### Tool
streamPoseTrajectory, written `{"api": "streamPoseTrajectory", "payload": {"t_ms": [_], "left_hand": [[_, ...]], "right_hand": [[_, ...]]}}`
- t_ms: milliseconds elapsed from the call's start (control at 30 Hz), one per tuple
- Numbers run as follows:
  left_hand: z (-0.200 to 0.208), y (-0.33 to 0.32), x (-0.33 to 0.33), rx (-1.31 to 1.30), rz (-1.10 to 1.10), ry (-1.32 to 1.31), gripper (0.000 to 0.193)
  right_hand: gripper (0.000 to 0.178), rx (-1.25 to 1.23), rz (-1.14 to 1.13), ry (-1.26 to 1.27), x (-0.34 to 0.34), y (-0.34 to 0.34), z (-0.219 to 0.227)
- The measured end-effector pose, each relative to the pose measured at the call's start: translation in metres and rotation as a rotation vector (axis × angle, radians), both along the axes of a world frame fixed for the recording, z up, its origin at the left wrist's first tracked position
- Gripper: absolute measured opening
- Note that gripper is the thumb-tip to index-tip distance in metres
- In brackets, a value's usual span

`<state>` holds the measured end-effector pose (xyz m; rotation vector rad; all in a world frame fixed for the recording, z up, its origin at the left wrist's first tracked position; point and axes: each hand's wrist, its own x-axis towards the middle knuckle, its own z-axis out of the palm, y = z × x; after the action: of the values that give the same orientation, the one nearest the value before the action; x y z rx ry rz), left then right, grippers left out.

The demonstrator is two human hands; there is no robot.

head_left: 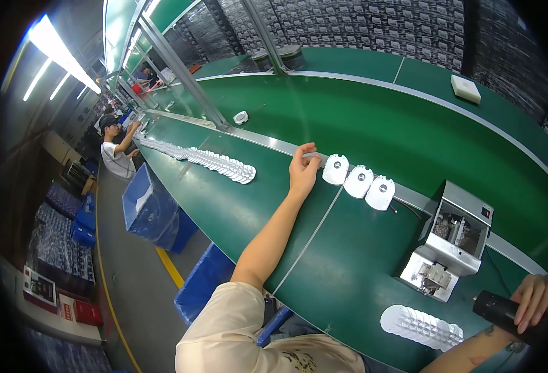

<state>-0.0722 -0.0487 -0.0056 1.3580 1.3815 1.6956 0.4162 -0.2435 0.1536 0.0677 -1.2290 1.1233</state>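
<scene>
My left hand (304, 171) is at the inner edge of the green bench, fingers loosely bent and apart, with nothing visible in them. Just right of it, three white rounded plates lie in a slanting row: the first plate (335, 170), the middle plate (358, 181) and the last plate (380, 193), each with a dark round spot. At the lower right, my right hand (534, 303) is wrapped round a black cylindrical electric screwdriver (496, 309), its narrow end pointing left. A silver metal screw feeder (454, 239) with an open top stands between my hands, nearer the right one.
Overlapping white plates form a short row (422, 327) by my right forearm and a long row (218, 163) at left. A green conveyor belt (373, 124) runs beyond the bench, carrying a small white part (241, 117). Blue bins (146, 202) stand left; another person (117, 149) sits farther along.
</scene>
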Motion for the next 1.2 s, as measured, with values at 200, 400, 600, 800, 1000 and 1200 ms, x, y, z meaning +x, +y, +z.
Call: {"api": "streamPoseTrajectory", "payload": {"t_ms": [200, 400, 600, 800, 1000, 1200], "left_hand": [[0.001, -0.004, -0.004, -0.008, -0.01, 0.015, 0.033], [-0.007, 0.019, 0.027, -0.017, 0.007, 0.079, 0.031], [0.004, 0.004, 0.001, -0.147, 0.032, 0.192, 0.035], [-0.075, 0.06, -0.06, 0.013, -0.125, 0.06, 0.033], [-0.091, 0.08, -0.088, -0.024, -0.139, 0.125, 0.028], [-0.071, 0.068, -0.054, -0.034, -0.131, 0.126, 0.028]], "right_hand": [[0.02, -0.07, -0.041, -0.106, -0.022, -0.001, 0.005], [0.027, -0.192, -0.165, -0.125, -0.033, -0.018, 0.021], [0.043, -0.028, 0.09, -0.064, -0.059, 0.015, 0.004], [0.112, -0.049, 0.048, -0.097, -0.033, 0.007, -0.009], [0.076, -0.368, -0.092, -0.192, -0.05, -0.018, 0.014], [0.078, -0.491, -0.504, -0.328, -0.056, -0.022, 0.026]]}}
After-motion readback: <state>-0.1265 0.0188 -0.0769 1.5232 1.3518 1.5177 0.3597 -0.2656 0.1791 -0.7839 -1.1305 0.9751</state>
